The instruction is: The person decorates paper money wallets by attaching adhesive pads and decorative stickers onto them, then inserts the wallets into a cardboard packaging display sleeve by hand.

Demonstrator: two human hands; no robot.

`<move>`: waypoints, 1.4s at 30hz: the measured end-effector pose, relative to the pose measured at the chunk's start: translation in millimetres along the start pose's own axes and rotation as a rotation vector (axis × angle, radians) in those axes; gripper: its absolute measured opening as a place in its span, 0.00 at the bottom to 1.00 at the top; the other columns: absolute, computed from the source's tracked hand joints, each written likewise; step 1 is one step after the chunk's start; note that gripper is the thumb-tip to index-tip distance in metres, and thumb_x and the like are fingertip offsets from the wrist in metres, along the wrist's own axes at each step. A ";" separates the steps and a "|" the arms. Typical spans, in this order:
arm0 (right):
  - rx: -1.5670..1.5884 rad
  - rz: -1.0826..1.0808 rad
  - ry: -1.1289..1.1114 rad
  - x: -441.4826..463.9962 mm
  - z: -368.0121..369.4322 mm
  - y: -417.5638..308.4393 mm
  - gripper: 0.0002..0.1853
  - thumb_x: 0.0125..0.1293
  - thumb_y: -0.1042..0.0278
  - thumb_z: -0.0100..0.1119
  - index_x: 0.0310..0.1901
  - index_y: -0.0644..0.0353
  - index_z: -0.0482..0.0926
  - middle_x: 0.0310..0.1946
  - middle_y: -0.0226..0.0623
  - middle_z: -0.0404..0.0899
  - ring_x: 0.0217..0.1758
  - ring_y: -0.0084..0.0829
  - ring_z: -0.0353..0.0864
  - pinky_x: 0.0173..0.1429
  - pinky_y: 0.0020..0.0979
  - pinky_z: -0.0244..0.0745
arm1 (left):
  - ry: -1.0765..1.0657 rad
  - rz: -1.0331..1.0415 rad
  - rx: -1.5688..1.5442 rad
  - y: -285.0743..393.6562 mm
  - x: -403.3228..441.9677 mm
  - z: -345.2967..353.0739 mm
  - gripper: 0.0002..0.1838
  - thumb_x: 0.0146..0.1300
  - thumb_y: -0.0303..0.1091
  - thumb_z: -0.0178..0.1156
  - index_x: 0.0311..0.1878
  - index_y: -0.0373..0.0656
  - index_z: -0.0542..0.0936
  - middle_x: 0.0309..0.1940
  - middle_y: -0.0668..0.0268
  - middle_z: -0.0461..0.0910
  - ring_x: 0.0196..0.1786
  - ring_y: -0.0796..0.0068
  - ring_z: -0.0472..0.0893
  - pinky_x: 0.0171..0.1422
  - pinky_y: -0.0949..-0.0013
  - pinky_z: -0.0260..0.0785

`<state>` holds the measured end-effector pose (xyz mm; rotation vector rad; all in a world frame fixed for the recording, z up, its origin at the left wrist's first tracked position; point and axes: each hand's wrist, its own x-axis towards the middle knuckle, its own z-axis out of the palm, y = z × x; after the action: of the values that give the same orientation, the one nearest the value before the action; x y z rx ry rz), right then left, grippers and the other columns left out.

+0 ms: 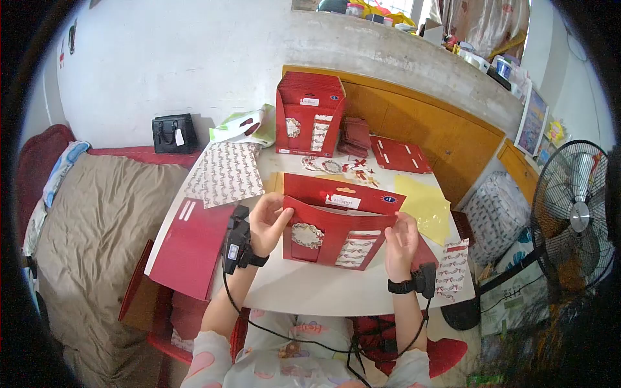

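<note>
A red cardboard packet (333, 223) stands upright near the front of the white table (278, 288), its top gaping between front and back panels. My left hand (268, 223) pinches its left top corner between thumb and fingers. At the right top edge, my right hand (402, 240) has thumb and fingers on the packet's side. Two cut-outs on the front show a round label and patterned paper. Each wrist wears a black strapped device with a cable.
A box of red packets (310, 116) stands at the back. Around lie patterned sheets (226, 171), a red card (191, 249), yellow sheets (424, 210), round labels (321, 165) and a patterned packet (452, 266). A fan (572, 216) stands right, a bed (97, 246) left.
</note>
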<state>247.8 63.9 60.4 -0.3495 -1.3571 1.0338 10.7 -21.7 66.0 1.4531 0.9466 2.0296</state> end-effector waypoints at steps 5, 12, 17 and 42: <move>0.074 0.025 -0.012 -2.1 -3.4 2.7 0.18 0.54 0.80 0.55 0.47 0.62 0.65 0.41 0.34 0.70 0.45 0.23 0.69 0.52 0.26 0.63 | -0.034 0.005 0.036 -5.0 0.4 -7.7 0.07 0.59 0.20 0.50 0.42 0.34 0.68 0.41 0.62 0.73 0.45 0.76 0.74 0.52 0.72 0.68; 0.034 -0.054 0.016 -3.0 -1.9 4.9 0.17 0.55 0.81 0.54 0.46 0.63 0.65 0.41 0.36 0.71 0.45 0.25 0.71 0.52 0.27 0.65 | -0.047 0.046 0.137 -8.6 1.3 -11.6 0.07 0.59 0.22 0.52 0.41 0.34 0.69 0.38 0.63 0.74 0.44 0.78 0.74 0.50 0.73 0.67; -0.040 0.013 -0.030 2.8 -9.5 1.2 0.14 0.55 0.80 0.55 0.43 0.64 0.68 0.40 0.36 0.73 0.45 0.25 0.71 0.52 0.27 0.65 | -0.070 0.011 0.112 0.2 -2.0 -4.8 0.10 0.58 0.21 0.52 0.43 0.35 0.67 0.39 0.62 0.74 0.45 0.77 0.74 0.50 0.72 0.67; -0.925 -0.810 -0.339 18.7 53.9 -46.3 0.16 0.46 0.79 0.58 0.41 0.56 0.75 0.38 0.31 0.73 0.41 0.32 0.72 0.46 0.34 0.65 | -0.111 0.184 0.211 5.5 3.8 8.3 0.20 0.52 0.18 0.57 0.47 0.36 0.63 0.45 0.57 0.67 0.50 0.70 0.69 0.55 0.69 0.62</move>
<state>215.3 34.7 119.4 -0.2492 -1.9937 -0.2676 17.3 -20.4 74.2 1.8059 1.0399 1.9983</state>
